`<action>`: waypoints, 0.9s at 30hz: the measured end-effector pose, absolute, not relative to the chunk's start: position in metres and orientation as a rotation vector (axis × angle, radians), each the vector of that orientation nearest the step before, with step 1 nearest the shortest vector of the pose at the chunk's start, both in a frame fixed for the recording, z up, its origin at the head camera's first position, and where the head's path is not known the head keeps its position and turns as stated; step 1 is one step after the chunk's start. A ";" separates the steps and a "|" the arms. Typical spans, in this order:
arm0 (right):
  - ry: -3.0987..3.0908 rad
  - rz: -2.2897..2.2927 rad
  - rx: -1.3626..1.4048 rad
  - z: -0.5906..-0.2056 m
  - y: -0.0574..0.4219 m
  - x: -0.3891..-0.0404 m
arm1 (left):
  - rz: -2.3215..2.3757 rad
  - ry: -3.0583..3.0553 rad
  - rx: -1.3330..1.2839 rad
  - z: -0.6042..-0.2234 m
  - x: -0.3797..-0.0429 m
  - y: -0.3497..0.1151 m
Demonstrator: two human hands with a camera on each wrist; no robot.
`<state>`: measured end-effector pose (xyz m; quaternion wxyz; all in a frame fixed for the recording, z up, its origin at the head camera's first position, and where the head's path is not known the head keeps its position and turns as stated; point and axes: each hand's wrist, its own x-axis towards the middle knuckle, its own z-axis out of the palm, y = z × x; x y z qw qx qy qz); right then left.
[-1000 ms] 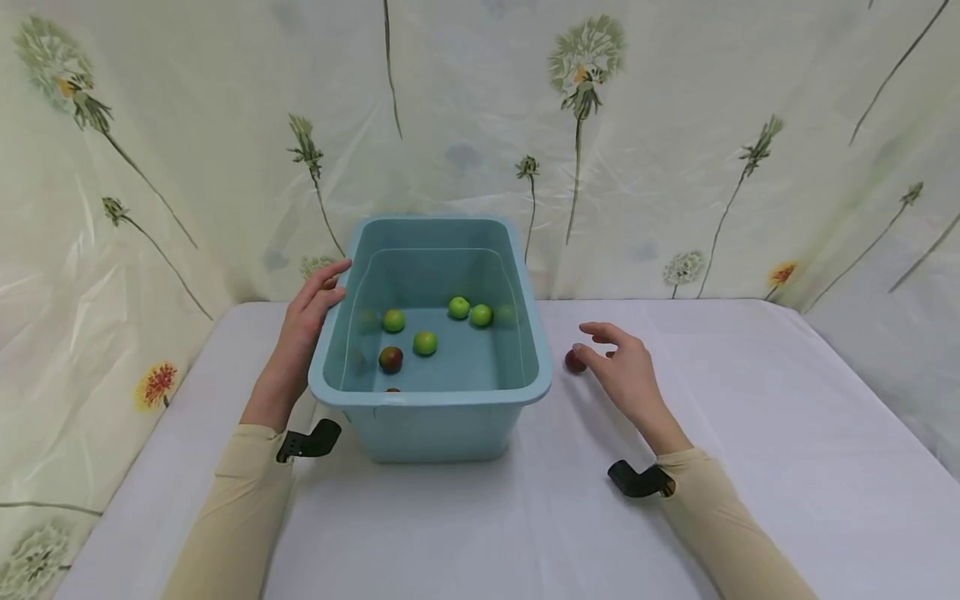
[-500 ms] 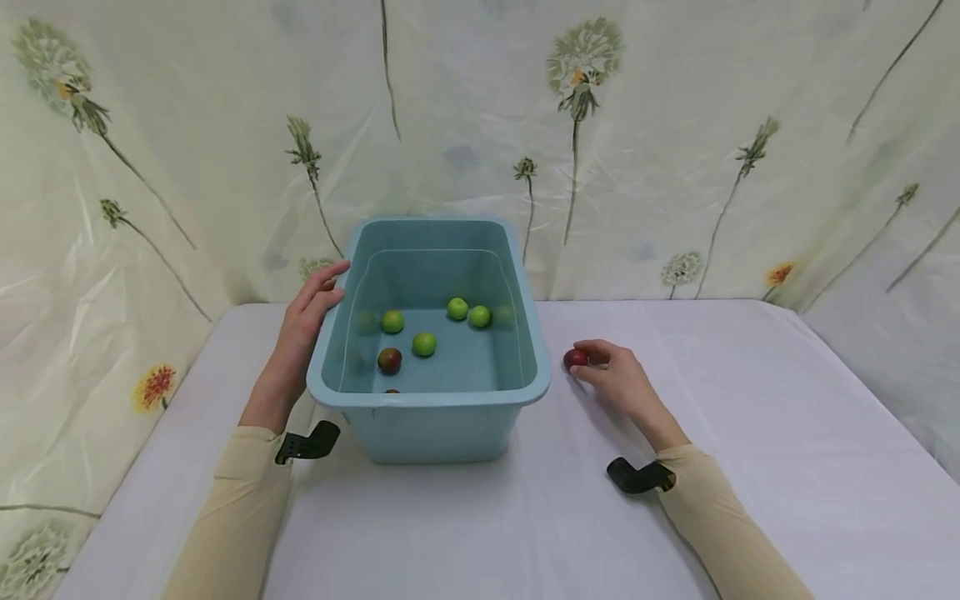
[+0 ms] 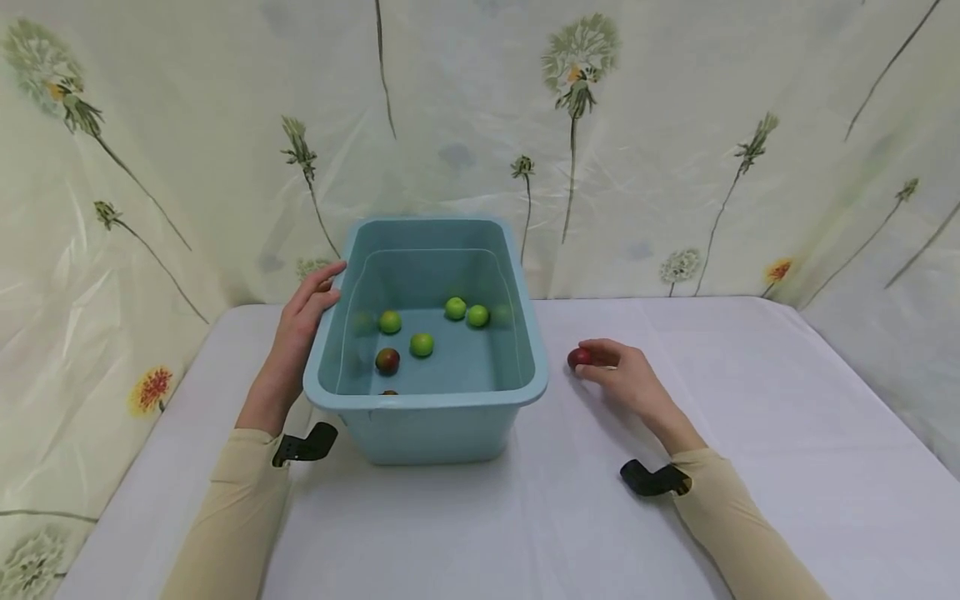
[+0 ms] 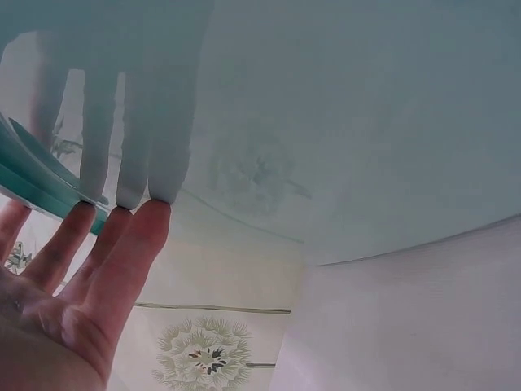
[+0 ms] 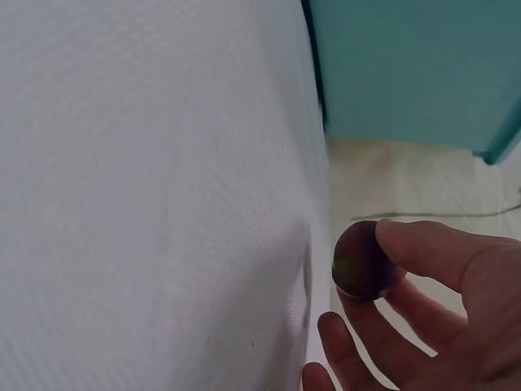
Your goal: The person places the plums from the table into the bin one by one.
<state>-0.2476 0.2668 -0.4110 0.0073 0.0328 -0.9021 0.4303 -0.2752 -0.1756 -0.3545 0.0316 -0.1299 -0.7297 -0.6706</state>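
Observation:
My right hand pinches a small dark red plum between thumb and fingers, to the right of the blue plastic tub. The right wrist view shows a greenish patch on this plum. My left hand rests against the tub's left side near the rim. In the left wrist view, the extended fingers touch the tub's outer wall with their tips. Inside the tub lie several small round green fruits and a reddish-brown one; another is mostly hidden behind the front rim.
A white cloth covers the table under the tub. Pale curtains with printed dandelions hang close behind the table and along its left and right sides. Black camera mounts sit on both wrists.
My right hand has closed its fingers on the red plum and shifted slightly right with it. My left hand stays at the tub's side.

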 end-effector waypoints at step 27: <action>-2.576 1.409 0.294 -0.351 0.243 -0.227 | -2.088 -2.231 -0.402 -0.356 -0.277 -0.175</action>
